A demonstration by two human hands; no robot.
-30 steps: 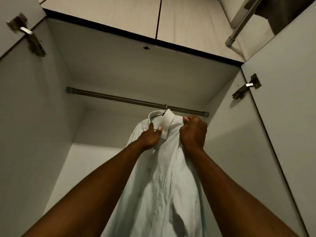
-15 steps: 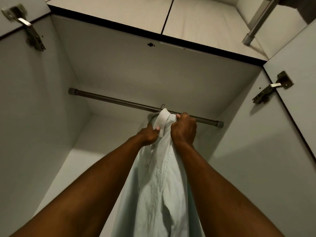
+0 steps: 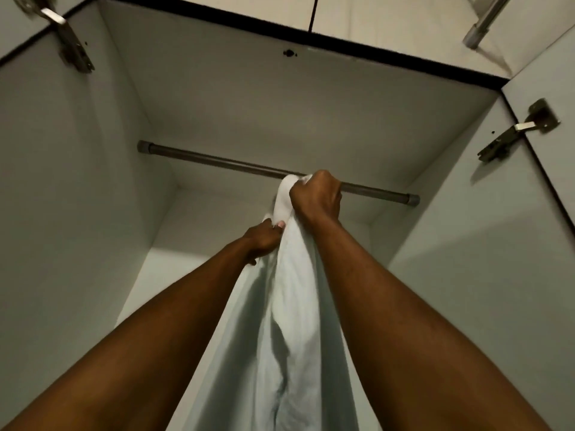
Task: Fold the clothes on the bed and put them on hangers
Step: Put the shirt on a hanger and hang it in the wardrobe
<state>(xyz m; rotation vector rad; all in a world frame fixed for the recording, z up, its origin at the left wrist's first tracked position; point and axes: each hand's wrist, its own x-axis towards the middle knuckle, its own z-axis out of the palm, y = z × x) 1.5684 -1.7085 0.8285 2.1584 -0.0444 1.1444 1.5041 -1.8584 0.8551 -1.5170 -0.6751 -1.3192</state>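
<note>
A pale blue-white shirt (image 3: 289, 321) hangs down between my forearms inside an open wardrobe, its white collar (image 3: 284, 197) up at the dark hanging rail (image 3: 217, 161). My right hand (image 3: 317, 197) is a fist that grips the top of the collar right in front of the rail. Lower and to the left, my left hand (image 3: 264, 241) pinches the shirt's front edge just under the collar. The hanger and its hook are hidden behind the collar and my right hand.
The wardrobe's grey side walls (image 3: 71, 188) and back panel close in on both sides. Door hinges sit at the upper left (image 3: 71, 48) and on the right (image 3: 516, 132). A second rail's end (image 3: 479, 29) shows at the top right.
The shirt's collar has bunched narrower and risen to the rail. My right hand moved up with it and now covers the hanger hook. The camera has moved closer.
</note>
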